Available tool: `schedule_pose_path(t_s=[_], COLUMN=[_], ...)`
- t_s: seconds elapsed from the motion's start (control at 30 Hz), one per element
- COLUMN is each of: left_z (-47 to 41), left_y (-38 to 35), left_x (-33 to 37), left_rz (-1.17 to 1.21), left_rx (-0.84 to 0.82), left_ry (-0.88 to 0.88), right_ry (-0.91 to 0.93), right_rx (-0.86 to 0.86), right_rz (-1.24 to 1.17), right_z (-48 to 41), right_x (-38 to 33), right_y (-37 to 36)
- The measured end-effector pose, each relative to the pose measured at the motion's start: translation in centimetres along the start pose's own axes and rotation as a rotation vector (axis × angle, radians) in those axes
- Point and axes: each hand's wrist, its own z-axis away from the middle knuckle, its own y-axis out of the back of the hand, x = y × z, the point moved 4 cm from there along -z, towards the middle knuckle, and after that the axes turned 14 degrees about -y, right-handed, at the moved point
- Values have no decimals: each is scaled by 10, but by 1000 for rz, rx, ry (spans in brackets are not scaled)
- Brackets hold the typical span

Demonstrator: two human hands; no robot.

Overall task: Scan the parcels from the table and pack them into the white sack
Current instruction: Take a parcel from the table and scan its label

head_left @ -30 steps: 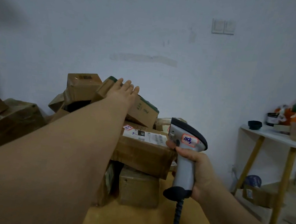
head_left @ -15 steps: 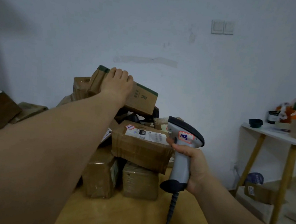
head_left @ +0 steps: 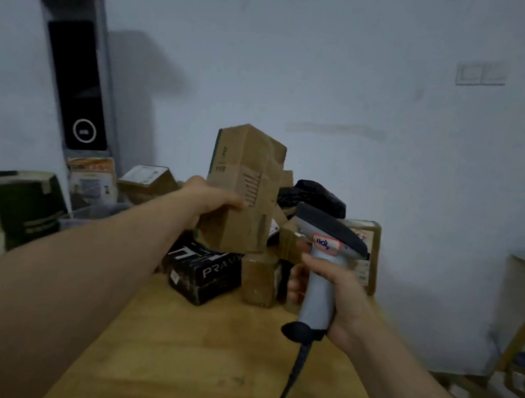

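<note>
Now: left hand (head_left: 212,198) grips a tall brown cardboard parcel with a green edge strip (head_left: 245,177), stood on end and held above the heap. The thumb lies across the near face, low on the parcel; the other fingers go round its left side and out of sight behind. Most of the parcel rises above the hand. Its bottom edge hangs just over a black carton with white lettering (head_left: 204,273).

Right hand (head_left: 338,297) closed round the handle of a grey handheld barcode scanner with a black head (head_left: 321,270), fingers curled on the front of the grip, dark cable dropping below. Scanner head sits just right of the parcel's lower corner, not touching it. Frame blurred; aim of the scanner unclear.

Both hands over a light wooden table (head_left: 206,355). At its far end: taped brown parcels and a crumpled black plastic bag (head_left: 313,194) on top, behind the scanner.
</note>
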Motion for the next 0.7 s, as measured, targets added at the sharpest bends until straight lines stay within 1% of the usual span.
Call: schedule_pose_path(t_s=[0.03, 0.1, 0.2, 0.27, 0.37, 0.43, 0.5, 0.6, 0.67, 0.7], left_z=[20, 60, 119, 153, 192, 209, 220, 224, 225, 226], left_y=[11, 33, 58, 71, 80, 81, 84, 97, 104, 106], left_x=[-9, -26, -48, -67, -102, -125, -147, -171, -176, -175], left_rz=[64, 190, 448, 576, 716, 795, 759, 518, 457, 454], left_rx=[-4, 4, -9, 10, 14, 2, 23, 153, 157, 126], left_ry=[48, 118, 192, 244, 321, 358, 372, 344, 342, 350], right_ry=[-21, -32, -45, -127, -302, -331, -272, -167, -124, -107], right_rx=[-19, 5, 133, 178, 144, 110, 124, 203, 229, 233], right_rz=[30, 60, 30, -32, -59, -92, -77, 45, 123, 165], right_z=[4, 10, 15, 17, 21, 23, 24, 24, 24, 25], right_x=[9, 30, 61, 84, 122, 141, 154, 163, 168, 170], right_y=[-13, -33, -51, -57, -69, -79, -87, -95, -105, -111])
